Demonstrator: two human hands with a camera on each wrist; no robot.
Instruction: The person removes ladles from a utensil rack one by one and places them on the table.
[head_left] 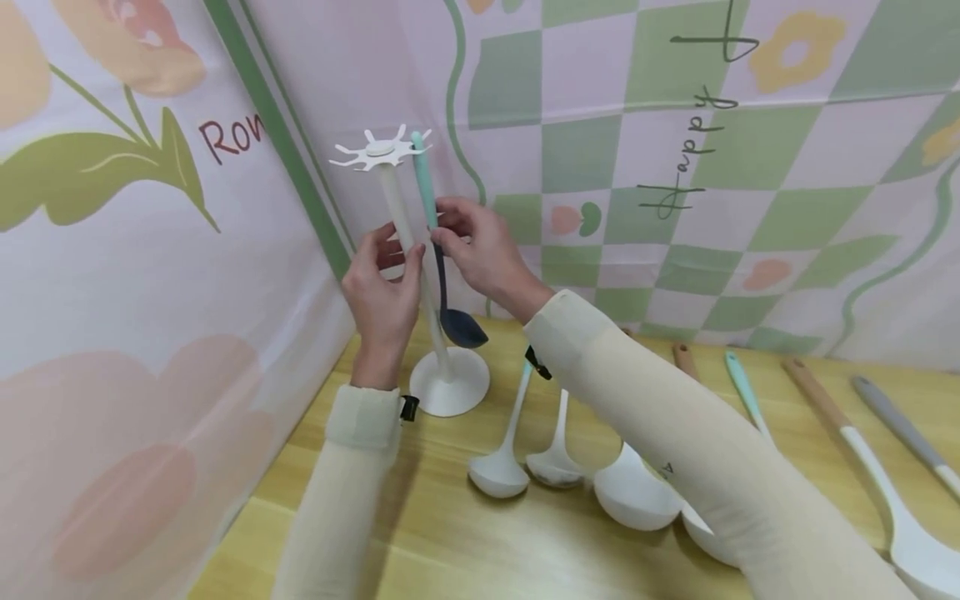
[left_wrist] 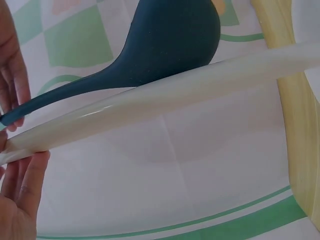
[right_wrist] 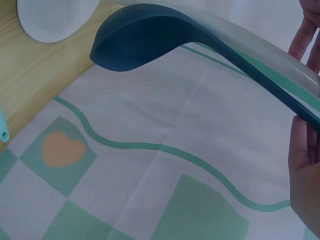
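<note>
Pinching dark ladle [head_left: 459, 321] shaft: right hand [head_left: 483, 250]; left hand [head_left: 384, 287] gripping stand pole [head_left: 408, 250].

White ladles [head_left: 555, 462] & spatulas [head_left: 892, 500] on wood table [head_left: 465, 550]; floral backdrop [head_left: 112, 275].

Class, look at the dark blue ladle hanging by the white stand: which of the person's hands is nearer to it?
Right. The right hand pinches the dark blue ladle at its handle. The left hand grips the white stand by its pole, just beside the ladle.
</note>
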